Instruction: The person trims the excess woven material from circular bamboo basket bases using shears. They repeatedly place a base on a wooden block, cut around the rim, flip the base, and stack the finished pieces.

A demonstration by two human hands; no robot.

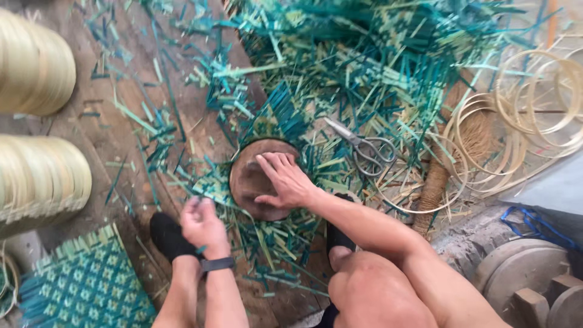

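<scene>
Our right hand (284, 181) lies flat on a round brown wooden block (258, 178), fingers spread and pointing toward ten o'clock, palm pressing on its right half. Our left hand (202, 222) sits at about seven o'clock from the block, just off its rim, curled in a loose fist with the fingertips pinched together; we think it nips a few thin green strips, though the blur keeps us from being sure. A dark band circles that wrist.

The block is a disc with no long axis; it rests on a bed of cut green and pale strips (267, 240) that ring it on all sides. The right hand is on it, the left beside it, so the right is the nearer.

At two o'clock from the block, well apart, a pair of scissors (364, 146) lies with its blades toward ten o'clock and its handles toward four. Farther out at three o'clock are loose cane hoops (534, 97). At eight o'clock lies a woven green mat (85, 285), and at nine to ten o'clock stacked pale rims (36, 121). Bare wooden floor (121, 146) shows between block and stacks, the most open room nearby.
</scene>
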